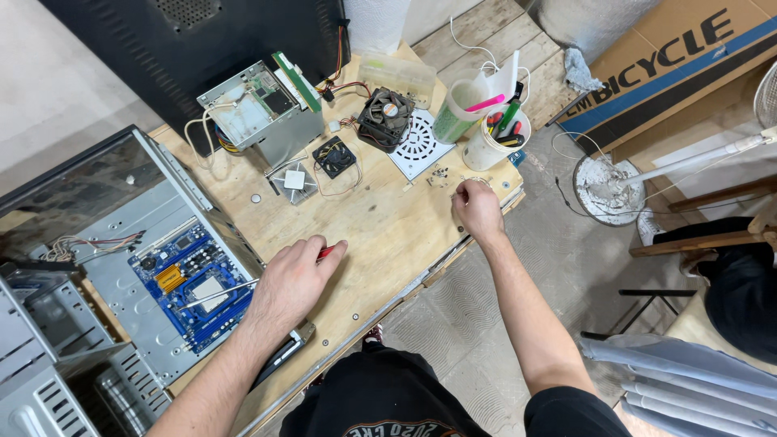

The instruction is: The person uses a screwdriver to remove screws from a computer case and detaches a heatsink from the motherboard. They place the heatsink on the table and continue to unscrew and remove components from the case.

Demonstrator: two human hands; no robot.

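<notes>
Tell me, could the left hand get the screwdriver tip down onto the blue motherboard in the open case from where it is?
Probably yes. The left hand grips the screwdriver, whose shaft already reaches over the blue motherboard; the case lies open with nothing above the board.

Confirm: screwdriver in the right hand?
No, the left hand grips the screwdriver; the right hand pinches something small near the table edge.

Cardboard box (680, 61): seen far beyond the right hand (477, 212), on the floor; flat, brown, crossed by a blue band.
Fan label (390, 108): seen beyond that hand; small, round, orange-and-white.
</notes>
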